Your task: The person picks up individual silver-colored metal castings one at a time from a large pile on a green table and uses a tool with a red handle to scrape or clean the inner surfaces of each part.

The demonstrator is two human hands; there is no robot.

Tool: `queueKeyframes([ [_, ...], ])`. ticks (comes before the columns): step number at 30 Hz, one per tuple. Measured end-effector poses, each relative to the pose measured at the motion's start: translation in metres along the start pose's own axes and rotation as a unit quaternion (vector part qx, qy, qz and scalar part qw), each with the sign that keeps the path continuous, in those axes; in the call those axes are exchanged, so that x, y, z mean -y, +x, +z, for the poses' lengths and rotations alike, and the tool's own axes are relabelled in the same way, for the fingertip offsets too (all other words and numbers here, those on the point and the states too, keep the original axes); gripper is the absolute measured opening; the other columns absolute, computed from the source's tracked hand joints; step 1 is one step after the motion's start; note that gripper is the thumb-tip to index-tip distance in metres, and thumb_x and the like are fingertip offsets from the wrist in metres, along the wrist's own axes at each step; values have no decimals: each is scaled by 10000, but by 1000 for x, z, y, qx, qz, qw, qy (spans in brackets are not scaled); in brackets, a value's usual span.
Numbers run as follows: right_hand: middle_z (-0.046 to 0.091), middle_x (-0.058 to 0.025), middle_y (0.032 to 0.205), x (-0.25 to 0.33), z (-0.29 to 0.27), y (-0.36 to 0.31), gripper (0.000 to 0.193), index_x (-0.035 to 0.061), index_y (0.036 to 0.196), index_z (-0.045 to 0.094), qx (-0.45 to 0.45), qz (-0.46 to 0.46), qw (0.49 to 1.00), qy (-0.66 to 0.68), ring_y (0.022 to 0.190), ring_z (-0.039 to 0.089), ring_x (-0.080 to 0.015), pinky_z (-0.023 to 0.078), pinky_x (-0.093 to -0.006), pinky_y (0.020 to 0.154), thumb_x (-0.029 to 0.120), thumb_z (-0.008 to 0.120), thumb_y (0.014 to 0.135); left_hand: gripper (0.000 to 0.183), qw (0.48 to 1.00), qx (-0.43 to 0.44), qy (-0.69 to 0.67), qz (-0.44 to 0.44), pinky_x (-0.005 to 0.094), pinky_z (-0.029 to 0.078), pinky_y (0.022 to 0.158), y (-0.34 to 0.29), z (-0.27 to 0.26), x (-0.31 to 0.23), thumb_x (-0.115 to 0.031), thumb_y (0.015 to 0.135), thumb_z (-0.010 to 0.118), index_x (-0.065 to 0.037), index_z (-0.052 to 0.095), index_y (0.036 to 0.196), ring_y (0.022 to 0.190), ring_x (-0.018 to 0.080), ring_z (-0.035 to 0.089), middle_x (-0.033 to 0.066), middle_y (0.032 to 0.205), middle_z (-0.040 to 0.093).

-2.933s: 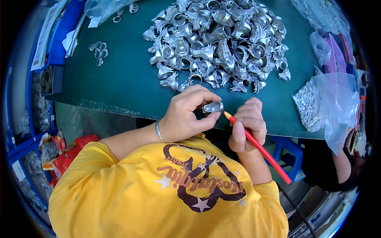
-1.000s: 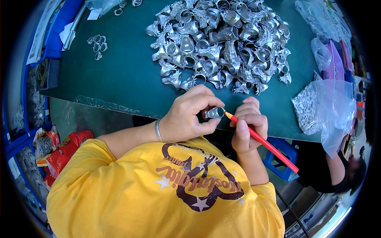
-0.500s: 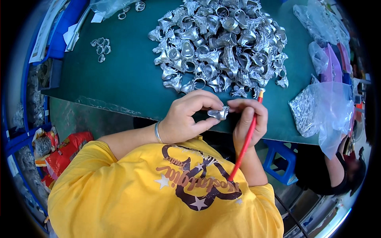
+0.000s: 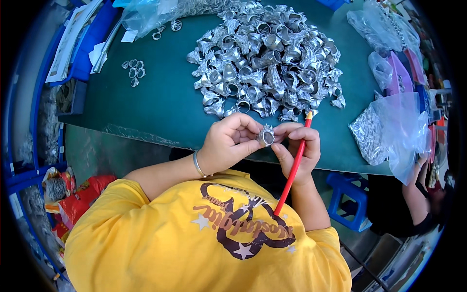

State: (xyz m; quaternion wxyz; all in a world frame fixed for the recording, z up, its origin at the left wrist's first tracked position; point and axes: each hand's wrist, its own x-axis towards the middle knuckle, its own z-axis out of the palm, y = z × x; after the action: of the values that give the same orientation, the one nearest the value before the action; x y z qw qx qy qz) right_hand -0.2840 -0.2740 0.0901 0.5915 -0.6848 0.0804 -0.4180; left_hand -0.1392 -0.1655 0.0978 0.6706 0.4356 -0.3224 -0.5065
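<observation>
Between my two hands, just over the table's near edge, is a chunky silver-coloured metal ring (image 4: pixel 267 136) with a rough, sculpted top. The thumb and fingers of my left hand (image 4: pixel 226 141) pinch its left side. My right hand (image 4: pixel 302 152) touches the ring's right side with its fingertips and also carries a red pencil (image 4: pixel 294 174). That pencil slants across the hand, its yellowish tip up by the pile and its other end down over my yellow shirt. Beyond my hands lies a big pile of similar metal rings (image 4: pixel 275 82).
Small rings (image 4: pixel 134 73) lie in a cluster on the green table (image 4: pixel 160 102) at left. Clear plastic bags (image 4: pixel 406 131) are at right, one holding metal pieces. A blue stool (image 4: pixel 346 199) stands below the edge, beside another person's arm (image 4: pixel 417 202). Red packages (image 4: pixel 85 197) sit lower left.
The ring has turned in my fingers, so its round opening now faces me. My right hand has shifted slightly left with the pencil, and the whole view has moved a little.
</observation>
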Motion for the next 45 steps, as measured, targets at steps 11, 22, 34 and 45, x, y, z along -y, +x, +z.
queueKeyframes([
  [11,587,-209,1106,-3,1,2,329,34,1022,433,-26,7,999,-35,831,564,-139,477,-261,742,-42,665,801,354,994,45,-47,-89,310,538,838,1,-8,-15,46,870,532,83,476,1218,993,252,643,177,1111,607],
  [22,608,-74,803,4,3,1,190,8,940,484,-35,105,994,-19,626,551,-86,450,-206,556,-11,643,839,220,994,42,90,-44,241,544,633,0,-1,-14,-26,898,577,37,556,1108,732,124,645,96,914,632],
  [34,581,-111,920,6,0,-1,245,23,1021,427,-65,145,984,81,712,545,-98,468,-215,651,-10,606,857,236,974,7,-113,-196,268,540,594,7,0,-20,-199,964,501,27,569,975,603,154,625,115,784,636],
  [45,653,-209,921,-1,-2,-1,317,18,918,476,-29,-5,997,-78,802,634,-217,522,-311,691,-64,713,724,129,979,21,-10,-201,209,506,545,7,3,-24,-124,914,584,3,603,926,587,103,617,57,753,632],
])
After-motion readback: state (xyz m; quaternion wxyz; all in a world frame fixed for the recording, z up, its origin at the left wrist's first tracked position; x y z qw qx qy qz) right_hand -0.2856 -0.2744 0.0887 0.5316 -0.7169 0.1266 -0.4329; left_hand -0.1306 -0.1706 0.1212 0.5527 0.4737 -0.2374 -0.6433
